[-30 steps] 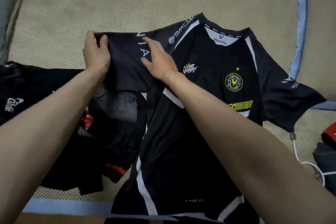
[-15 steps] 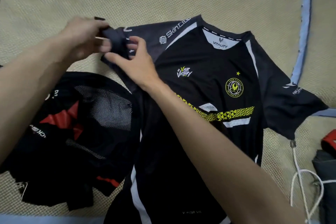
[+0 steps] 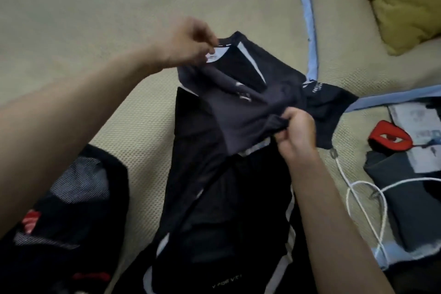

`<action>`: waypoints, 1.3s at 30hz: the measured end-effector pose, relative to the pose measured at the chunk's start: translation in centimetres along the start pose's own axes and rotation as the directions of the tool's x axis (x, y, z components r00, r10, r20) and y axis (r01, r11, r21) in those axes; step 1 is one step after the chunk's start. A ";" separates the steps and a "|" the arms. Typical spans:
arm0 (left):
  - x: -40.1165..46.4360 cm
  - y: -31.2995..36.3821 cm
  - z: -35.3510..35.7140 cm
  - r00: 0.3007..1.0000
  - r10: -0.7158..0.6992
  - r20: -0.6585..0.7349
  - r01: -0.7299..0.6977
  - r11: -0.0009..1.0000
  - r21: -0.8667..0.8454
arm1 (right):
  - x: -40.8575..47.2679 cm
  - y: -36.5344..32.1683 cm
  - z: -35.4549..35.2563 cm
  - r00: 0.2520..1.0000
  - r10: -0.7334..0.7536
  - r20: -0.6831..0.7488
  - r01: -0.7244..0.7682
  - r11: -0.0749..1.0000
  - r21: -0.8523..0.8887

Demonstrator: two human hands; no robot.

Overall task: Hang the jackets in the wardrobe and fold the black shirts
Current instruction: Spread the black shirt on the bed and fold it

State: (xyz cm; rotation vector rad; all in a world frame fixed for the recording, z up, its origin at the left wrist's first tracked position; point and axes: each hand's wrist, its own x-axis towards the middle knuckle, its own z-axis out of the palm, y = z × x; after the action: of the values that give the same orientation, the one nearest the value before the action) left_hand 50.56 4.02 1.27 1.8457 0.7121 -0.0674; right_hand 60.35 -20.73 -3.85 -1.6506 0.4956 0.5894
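Observation:
A black sports shirt (image 3: 214, 198) with white stripes lies front up on a beige woven mat (image 3: 95, 19). Its left sleeve and side are folded across the chest as a grey-black flap. My left hand (image 3: 188, 45) pinches the shirt at the collar, near the white neck label. My right hand (image 3: 296, 133) grips the hem of the folded sleeve over the chest. The shirt's other sleeve (image 3: 327, 107) spreads out to the right. A second black garment (image 3: 62, 222) with mesh lining and red marks lies crumpled at the lower left.
A yellow pillow (image 3: 401, 0) sits at the top right. A white cable (image 3: 365, 198) loops over a dark grey folded cloth (image 3: 410, 198) on the right. A red and black object (image 3: 389, 136) and papers (image 3: 420, 126) lie beside it. The mat's blue border (image 3: 307, 19) runs behind the shirt.
Both hands carried the left sleeve across the shirt's front, hiding the chest logos. My left hand shifted to the collar, my right hand to the sleeve hem. The view swung right.

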 end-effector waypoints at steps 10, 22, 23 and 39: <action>8.1 -1.5 10.5 0.990 0.026 0.141 -0.128 0.600 0.790 | 10.3 0.8 -11.8 0.981 0.191 -0.041 -0.195 0.970 -0.148; 16.8 2.6 12.4 0.971 0.008 0.240 -0.229 0.331 0.915 | 13.4 2.5 -14.6 0.906 -0.421 0.045 0.394 0.801 -0.451; 17.0 2.7 11.9 0.967 0.012 0.256 -0.246 0.318 0.916 | 14.0 2.5 -14.7 0.919 -0.394 0.039 0.369 0.818 -0.441; 17.7 0.6 8.2 0.986 0.113 0.126 -0.168 0.561 0.811 | 14.4 3.8 -13.9 0.909 -0.416 -0.038 0.356 0.819 -0.451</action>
State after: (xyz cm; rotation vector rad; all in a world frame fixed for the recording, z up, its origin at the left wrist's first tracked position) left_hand 67.66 4.52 -8.10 2.7938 0.5043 -0.4158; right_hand 70.63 -34.99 -14.17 -2.1602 0.1073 0.2917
